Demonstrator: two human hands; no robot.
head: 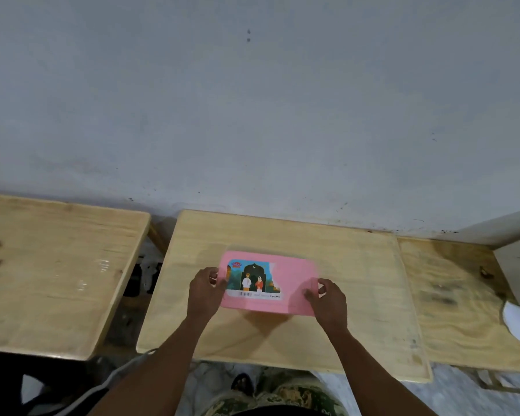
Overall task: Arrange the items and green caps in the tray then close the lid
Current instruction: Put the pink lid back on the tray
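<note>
On the middle wooden table (282, 334), a pink lidded tray (291, 283) lies flat, held at both short ends.
Smooth rounded rectangle, long axis left-right, printed label (252, 279) upright toward the person; left hand (206, 291) and right hand (329, 301) each grasp an end.

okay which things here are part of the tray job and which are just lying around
Part of the job: pink lid, left hand, right hand, both gripping its ends.

Lying about: white paper on the right table, dark items in the gap between tables.
</note>
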